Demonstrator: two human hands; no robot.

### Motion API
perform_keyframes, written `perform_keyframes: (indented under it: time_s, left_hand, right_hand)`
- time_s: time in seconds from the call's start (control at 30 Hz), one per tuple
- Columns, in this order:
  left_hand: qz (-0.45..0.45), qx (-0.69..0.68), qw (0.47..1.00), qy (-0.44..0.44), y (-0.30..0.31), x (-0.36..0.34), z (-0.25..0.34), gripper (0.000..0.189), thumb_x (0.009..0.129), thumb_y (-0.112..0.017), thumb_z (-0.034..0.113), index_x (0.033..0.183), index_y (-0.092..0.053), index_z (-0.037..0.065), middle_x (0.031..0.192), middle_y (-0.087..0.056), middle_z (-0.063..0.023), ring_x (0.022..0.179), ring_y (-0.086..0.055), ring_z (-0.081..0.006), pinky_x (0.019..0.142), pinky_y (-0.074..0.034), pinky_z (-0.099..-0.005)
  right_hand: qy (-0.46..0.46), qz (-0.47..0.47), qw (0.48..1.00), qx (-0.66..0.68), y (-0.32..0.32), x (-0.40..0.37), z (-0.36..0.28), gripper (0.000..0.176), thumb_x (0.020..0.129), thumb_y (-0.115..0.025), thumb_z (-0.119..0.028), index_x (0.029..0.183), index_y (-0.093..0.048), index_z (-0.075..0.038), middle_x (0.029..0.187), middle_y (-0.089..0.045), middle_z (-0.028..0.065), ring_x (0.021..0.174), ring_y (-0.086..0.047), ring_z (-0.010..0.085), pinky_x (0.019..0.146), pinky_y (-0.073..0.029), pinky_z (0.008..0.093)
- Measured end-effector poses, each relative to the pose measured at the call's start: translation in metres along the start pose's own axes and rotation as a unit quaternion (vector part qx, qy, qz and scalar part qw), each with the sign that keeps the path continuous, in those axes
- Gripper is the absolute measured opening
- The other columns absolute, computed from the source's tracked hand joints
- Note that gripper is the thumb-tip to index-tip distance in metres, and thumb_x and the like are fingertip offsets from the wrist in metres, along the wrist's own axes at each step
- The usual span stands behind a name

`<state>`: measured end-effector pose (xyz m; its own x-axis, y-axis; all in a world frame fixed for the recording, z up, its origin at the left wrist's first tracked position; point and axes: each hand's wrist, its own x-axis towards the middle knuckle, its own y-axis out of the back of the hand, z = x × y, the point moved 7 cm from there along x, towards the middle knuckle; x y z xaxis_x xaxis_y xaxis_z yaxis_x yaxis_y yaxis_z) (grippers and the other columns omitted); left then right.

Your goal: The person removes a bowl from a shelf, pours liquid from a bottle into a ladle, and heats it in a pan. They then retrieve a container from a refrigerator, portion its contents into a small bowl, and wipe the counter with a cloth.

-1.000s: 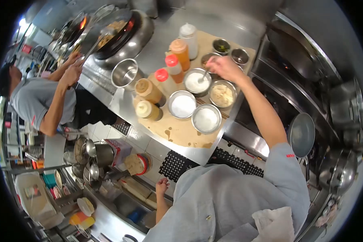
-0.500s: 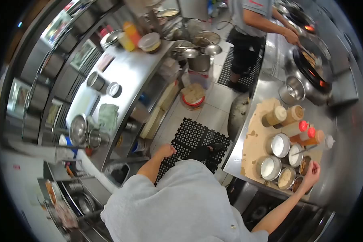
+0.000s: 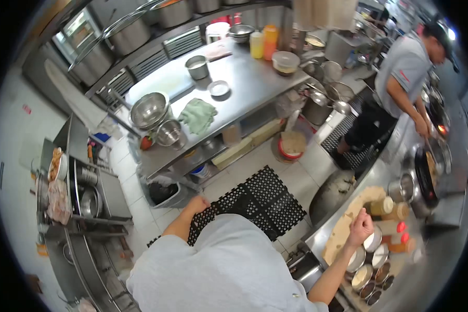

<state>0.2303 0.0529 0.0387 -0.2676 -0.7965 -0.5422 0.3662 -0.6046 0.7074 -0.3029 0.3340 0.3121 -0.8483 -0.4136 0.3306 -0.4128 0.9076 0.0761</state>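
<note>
My right hand (image 3: 360, 229) is raised over the steel counter, its fingers curled closed. Whatever they may hold is hidden. Below and beside it stand steel pots of white powder, one pot (image 3: 380, 256) among them, and a pot of tan powder (image 3: 362, 276). Smaller tins of dark seasoning (image 3: 383, 272) sit nearer me. Squeeze bottles, one with yellowish contents (image 3: 381, 206), stand just beyond the hand. My left hand (image 3: 196, 204) hangs low at my side above the black floor mat (image 3: 268, 200), fingers curled in, nothing visible in them.
A co-worker (image 3: 405, 78) stands at a wok (image 3: 426, 171) ahead on the right. Left is a steel table (image 3: 239, 99) with a green cloth (image 3: 197, 115), bowls and bottles. A red-rimmed bucket (image 3: 292, 145) and a grey bin (image 3: 177, 200) stand on the floor.
My right hand has left the small seasoning tins and moved forward and left, its fingers now curled tighter. My view has turned left, bringing more of the left table into sight.
</note>
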Motion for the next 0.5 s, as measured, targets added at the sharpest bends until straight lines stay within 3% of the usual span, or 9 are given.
perform_keyframes:
  time_s: [0.03, 0.07, 0.1, 0.2, 0.27, 0.3, 0.33, 0.37, 0.5]
  left_hand:
    - [0.021, -0.031, 0.999, -0.001, 0.007, 0.002, -0.006, 0.021, 0.076, -0.070, 0.028, 0.083, -0.072, 0.009, 0.083, -0.070, -0.0134, 0.080, -0.067, -0.0259, 0.075, -0.051, -0.0366]
    - [0.040, -0.059, 0.997, -0.004, 0.014, 0.005, -0.011, 0.020, 0.075, -0.070, 0.027, 0.083, -0.071, 0.008, 0.082, -0.070, -0.0132, 0.079, -0.067, -0.0254, 0.074, -0.051, -0.0368]
    - [0.059, -0.088, 0.994, -0.009, 0.022, 0.010, -0.017, 0.020, 0.075, -0.070, 0.026, 0.084, -0.071, 0.008, 0.081, -0.070, -0.0130, 0.078, -0.067, -0.0250, 0.074, -0.051, -0.0370]
    - [0.037, -0.071, 0.997, 0.007, 0.034, 0.024, -0.045, 0.020, 0.076, -0.070, 0.026, 0.085, -0.071, 0.009, 0.082, -0.070, -0.0118, 0.077, -0.066, -0.0227, 0.073, -0.051, -0.0360]
    - [-0.009, -0.032, 0.999, 0.008, 0.034, 0.038, -0.073, 0.025, 0.077, -0.071, 0.035, 0.084, -0.070, 0.010, 0.081, -0.069, -0.0125, 0.076, -0.066, -0.0259, 0.070, -0.051, -0.0379]
    - [-0.035, -0.043, 0.997, 0.061, 0.040, 0.035, -0.082, 0.023, 0.080, -0.067, 0.031, 0.082, -0.071, 0.008, 0.079, -0.069, -0.0140, 0.074, -0.066, -0.0254, 0.068, -0.051, -0.0373]
    - [-0.039, 0.048, 0.998, -0.028, 0.044, 0.035, -0.086, 0.035, 0.082, -0.062, 0.041, 0.079, -0.071, 0.008, 0.074, -0.068, -0.0145, 0.073, -0.066, -0.0295, 0.067, -0.051, -0.0411]
    - [-0.069, 0.155, 0.984, -0.053, 0.042, 0.040, -0.097, 0.041, 0.084, -0.057, 0.047, 0.081, -0.072, 0.009, 0.075, -0.068, -0.0147, 0.074, -0.067, -0.0320, 0.069, -0.051, -0.0429]
    - [-0.247, 0.119, 0.958, -0.086, 0.007, 0.083, -0.108, 0.038, 0.085, -0.057, 0.039, 0.088, -0.071, 0.004, 0.083, -0.069, -0.0155, 0.078, -0.067, -0.0290, 0.072, -0.051, -0.0410]
  right_hand:
    - [-0.062, -0.036, 0.997, 0.042, -0.023, -0.007, 0.014, 0.039, 0.095, -0.057, -0.010, 0.059, -0.040, -0.006, 0.054, -0.041, -0.0008, 0.045, -0.035, 0.0064, 0.043, -0.029, 0.0232]
    - [-0.066, -0.072, 0.995, -0.010, -0.043, -0.008, 0.024, 0.038, 0.097, -0.055, -0.017, 0.062, -0.050, -0.004, 0.054, -0.051, 0.0025, 0.044, -0.044, 0.0080, 0.042, -0.034, 0.0222]
    - [-0.129, -0.098, 0.986, 0.026, -0.066, -0.014, 0.042, 0.031, 0.097, -0.055, -0.020, 0.073, -0.060, -0.001, 0.060, -0.057, 0.0039, 0.048, -0.050, 0.0081, 0.044, -0.037, 0.0205]
    - [-0.192, -0.173, 0.966, -0.007, -0.137, -0.030, 0.056, 0.021, 0.096, -0.056, -0.019, 0.099, -0.064, 0.000, 0.069, -0.062, 0.0052, 0.053, -0.054, 0.0075, 0.046, -0.040, 0.0195]
    - [-0.225, -0.194, 0.955, -0.014, -0.176, -0.040, 0.063, 0.022, 0.095, -0.057, -0.017, 0.106, -0.064, 0.000, 0.077, -0.065, 0.0072, 0.055, -0.055, 0.0074, 0.048, -0.041, 0.0193]
    - [-0.234, -0.205, 0.950, -0.019, -0.195, -0.045, 0.071, 0.023, 0.094, -0.057, -0.017, 0.108, -0.063, 0.001, 0.079, -0.066, 0.0084, 0.057, -0.056, 0.0075, 0.049, -0.042, 0.0200]
    - [-0.246, -0.211, 0.946, -0.018, -0.217, -0.051, 0.074, 0.023, 0.093, -0.058, -0.016, 0.109, -0.063, 0.000, 0.079, -0.067, 0.0074, 0.058, -0.057, 0.0083, 0.051, -0.044, 0.0212]
    - [-0.260, -0.207, 0.943, -0.020, -0.231, -0.059, 0.073, 0.024, 0.093, -0.059, -0.015, 0.111, -0.063, 0.000, 0.079, -0.067, 0.0065, 0.058, -0.058, 0.0091, 0.052, -0.046, 0.0225]
    - [-0.266, -0.223, 0.936, -0.063, -0.266, -0.106, 0.066, 0.028, 0.090, -0.062, -0.017, 0.115, -0.062, -0.005, 0.082, -0.069, 0.0058, 0.066, -0.062, 0.0111, 0.061, -0.050, 0.0261]
